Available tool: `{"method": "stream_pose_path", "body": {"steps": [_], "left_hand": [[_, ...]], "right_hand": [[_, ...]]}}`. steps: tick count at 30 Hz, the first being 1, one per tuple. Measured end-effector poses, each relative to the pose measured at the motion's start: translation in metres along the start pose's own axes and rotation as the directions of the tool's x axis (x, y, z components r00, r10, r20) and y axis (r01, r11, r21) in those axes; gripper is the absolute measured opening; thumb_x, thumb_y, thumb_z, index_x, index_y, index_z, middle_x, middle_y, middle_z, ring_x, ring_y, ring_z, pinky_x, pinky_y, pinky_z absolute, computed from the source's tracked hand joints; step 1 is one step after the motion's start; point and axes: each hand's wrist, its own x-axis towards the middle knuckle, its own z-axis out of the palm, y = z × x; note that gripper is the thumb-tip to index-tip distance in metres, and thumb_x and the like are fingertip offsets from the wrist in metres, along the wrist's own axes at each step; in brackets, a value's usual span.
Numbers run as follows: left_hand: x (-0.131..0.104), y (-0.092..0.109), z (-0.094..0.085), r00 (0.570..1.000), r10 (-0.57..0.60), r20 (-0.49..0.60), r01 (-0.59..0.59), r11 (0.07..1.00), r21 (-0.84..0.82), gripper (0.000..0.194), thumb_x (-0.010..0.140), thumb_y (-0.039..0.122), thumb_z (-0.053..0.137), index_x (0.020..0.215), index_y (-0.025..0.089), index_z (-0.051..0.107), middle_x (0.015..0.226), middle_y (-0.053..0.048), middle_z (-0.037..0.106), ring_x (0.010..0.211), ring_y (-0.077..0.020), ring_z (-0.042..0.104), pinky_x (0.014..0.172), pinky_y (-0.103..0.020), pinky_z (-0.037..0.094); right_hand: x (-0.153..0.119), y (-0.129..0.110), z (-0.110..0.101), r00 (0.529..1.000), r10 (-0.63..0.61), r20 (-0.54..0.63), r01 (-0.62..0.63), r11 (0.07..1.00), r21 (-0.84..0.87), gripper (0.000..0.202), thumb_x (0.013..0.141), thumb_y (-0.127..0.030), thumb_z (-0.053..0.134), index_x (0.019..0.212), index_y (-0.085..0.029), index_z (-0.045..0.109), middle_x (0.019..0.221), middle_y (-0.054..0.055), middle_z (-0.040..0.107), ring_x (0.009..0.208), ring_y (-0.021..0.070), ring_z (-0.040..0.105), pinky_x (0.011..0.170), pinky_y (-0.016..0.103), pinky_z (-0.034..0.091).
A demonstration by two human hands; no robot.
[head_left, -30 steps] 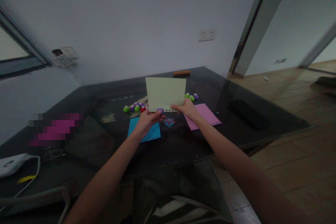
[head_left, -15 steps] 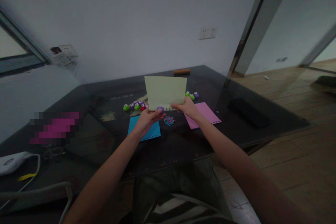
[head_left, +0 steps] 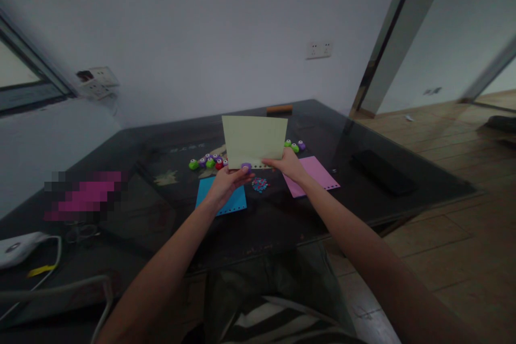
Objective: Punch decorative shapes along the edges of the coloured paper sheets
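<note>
A pale yellow sheet (head_left: 255, 140) with holes along its lower edge is held up over the table. My left hand (head_left: 226, 183) is closed on a small purple punch (head_left: 246, 167) at the sheet's lower left edge. My right hand (head_left: 287, 162) pinches the sheet's lower right part. Below the hands lie a blue sheet (head_left: 233, 203) on the left and a pink sheet (head_left: 309, 172) on the right, both with holes along the near edge. Between them is a small pile of red and blue bits (head_left: 260, 185).
Several green, purple and red punches (head_left: 210, 162) stand behind the left hand; others (head_left: 294, 147) are behind the right. A black object (head_left: 382, 173) lies at the right, a brown roll (head_left: 279, 109) at the back. Scissors (head_left: 80, 233) and a white device (head_left: 20, 249) are at the left.
</note>
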Motion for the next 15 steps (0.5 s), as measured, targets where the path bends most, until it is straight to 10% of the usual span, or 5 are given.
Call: {"method": "stream_pose_path", "body": {"steps": [15], "left_hand": [[0.0011, -0.0007, 0.0, 1.0, 0.0, -0.006, 0.0, 1.0, -0.014, 0.025, 0.066, 0.02, 0.073, 0.086, 0.01, 0.064, 0.08, -0.009, 0.07, 0.07, -0.0172, 0.068, 0.071, -0.028, 0.055]], "right_hand": [[-0.0002, -0.0004, 0.001, 1.0, 0.001, 0.0, -0.001, 1.0, 0.01, 0.032, 0.066, -0.026, 0.067, 0.091, -0.006, 0.065, 0.082, 0.012, 0.067, 0.061, 0.0149, 0.058, 0.05, 0.026, 0.048]]}}
